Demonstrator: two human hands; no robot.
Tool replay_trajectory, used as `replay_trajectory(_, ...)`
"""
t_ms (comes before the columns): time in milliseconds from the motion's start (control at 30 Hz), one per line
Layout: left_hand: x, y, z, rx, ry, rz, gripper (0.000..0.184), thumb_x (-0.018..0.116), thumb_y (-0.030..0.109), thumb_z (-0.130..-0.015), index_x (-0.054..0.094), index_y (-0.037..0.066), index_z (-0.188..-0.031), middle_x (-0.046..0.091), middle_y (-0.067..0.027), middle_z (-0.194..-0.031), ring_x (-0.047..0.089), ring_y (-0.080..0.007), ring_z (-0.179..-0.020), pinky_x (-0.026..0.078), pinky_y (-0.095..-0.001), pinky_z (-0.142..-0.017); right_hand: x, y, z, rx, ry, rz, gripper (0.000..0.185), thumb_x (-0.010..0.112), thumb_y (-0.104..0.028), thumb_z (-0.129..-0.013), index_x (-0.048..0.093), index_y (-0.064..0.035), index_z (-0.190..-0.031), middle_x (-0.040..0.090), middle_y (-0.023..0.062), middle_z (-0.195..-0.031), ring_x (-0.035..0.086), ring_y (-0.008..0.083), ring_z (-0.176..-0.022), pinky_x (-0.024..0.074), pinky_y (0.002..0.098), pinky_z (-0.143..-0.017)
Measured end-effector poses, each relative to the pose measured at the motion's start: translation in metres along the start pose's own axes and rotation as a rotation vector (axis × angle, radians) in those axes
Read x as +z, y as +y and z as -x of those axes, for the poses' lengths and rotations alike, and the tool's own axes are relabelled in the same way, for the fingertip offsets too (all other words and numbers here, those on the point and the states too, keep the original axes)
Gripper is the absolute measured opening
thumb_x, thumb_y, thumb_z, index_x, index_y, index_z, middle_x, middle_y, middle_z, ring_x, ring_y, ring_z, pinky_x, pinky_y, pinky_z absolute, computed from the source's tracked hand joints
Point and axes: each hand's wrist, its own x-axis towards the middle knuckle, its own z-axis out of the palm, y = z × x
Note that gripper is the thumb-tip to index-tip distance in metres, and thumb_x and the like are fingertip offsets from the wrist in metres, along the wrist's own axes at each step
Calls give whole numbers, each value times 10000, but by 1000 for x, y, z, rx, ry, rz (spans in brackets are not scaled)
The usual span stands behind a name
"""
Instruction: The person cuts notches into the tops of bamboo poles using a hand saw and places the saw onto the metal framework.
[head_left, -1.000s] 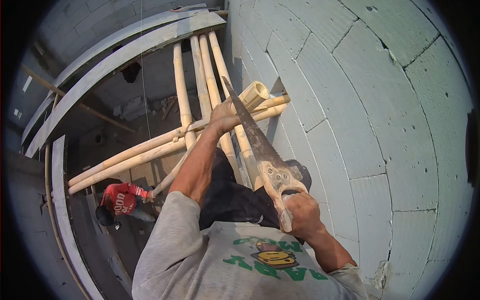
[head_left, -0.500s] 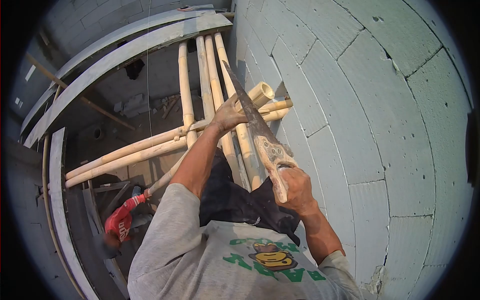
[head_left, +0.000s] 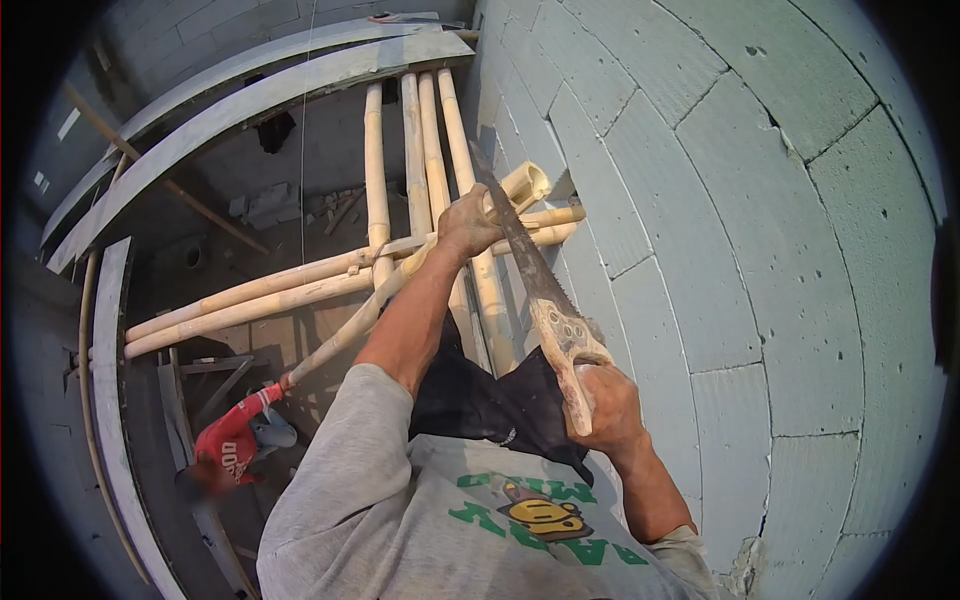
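Observation:
My right hand (head_left: 610, 405) is closed around the pale wooden handle of a handsaw (head_left: 535, 265). The saw's long, worn blade slants up and left, crossing a bamboo pole (head_left: 345, 335) close to its hollow upper end (head_left: 530, 185). Just left of the blade, my left hand (head_left: 468, 222) wraps around that same pole. The pole slopes down to the lower left, where a co-worker in a red top (head_left: 228, 445) holds its lower part with one hand. The blade hides part of the pole where they meet.
Several bamboo poles (head_left: 375, 180) run lengthwise beneath my arms, crossed by a pair of horizontal bamboo poles (head_left: 250, 310). A grey block wall (head_left: 690, 290) rises close on my right. Long boards (head_left: 290, 85) span the far side, above a lower floor with rubble (head_left: 340, 210).
The saw has been drawn back toward my body, down and right, with my right hand. My left hand keeps its hold on the pole. The co-worker has shifted slightly left in view.

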Motion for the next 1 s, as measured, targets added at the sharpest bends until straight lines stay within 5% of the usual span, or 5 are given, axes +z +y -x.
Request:
replay_trajectory(267, 14, -34, -30, 65, -53, 39, 681, 830, 492, -699, 658, 90, -1222, 721, -163, -1152, 683, -359, -1080, 510, -421, -962, 31, 14, -90, 19, 21, 2, 175, 707, -110, -775, 552, -48, -830, 637, 170, -742, 648, 398, -697, 528, 479, -645)
replay_trajectory(300, 13, -31, -27, 73, -12, 220, 612, 813, 457, -727, 697, 77, -1191, 721, -171, -1161, 680, -344, -1102, 512, -415, -959, 33, 11, -96, 19, 45, -10, 173, 704, -115, -785, 552, -50, -838, 639, 173, -745, 648, 401, -701, 527, 482, -646)
replay_trajectory(400, 3, -26, -26, 87, -132, 140, 599, 804, 435, -735, 689, 68, -1194, 727, -175, -1140, 677, -338, -1112, 511, -413, -954, 34, 8, -64, 1, 80, -26, 154, 693, -104, -811, 548, -50, -804, 636, 159, -735, 643, 395, -685, 525, 474, -653)
replay_trajectory(700, 14, -35, -31, 87, -62, 213, 779, 861, 515, -595, 635, 95, -1211, 713, -204, -1131, 672, -395, -1080, 500, -437, -958, 16, 4, -38, 19, 28, 14, 137, 697, -81, -745, 592, -22, -809, 608, 146, -714, 634, 370, -672, 526, 446, -656)
replay_trajectory(1000, 17, -37, -33, 87, -89, 337, 792, 858, 498, -613, 616, 66, -1231, 707, -209, -1129, 673, -357, -1100, 501, -421, -964, 44, 11, -42, 53, 104, 13, 136, 698, -67, -752, 601, -23, -837, 621, 167, -738, 641, 383, -697, 530, 445, -660)
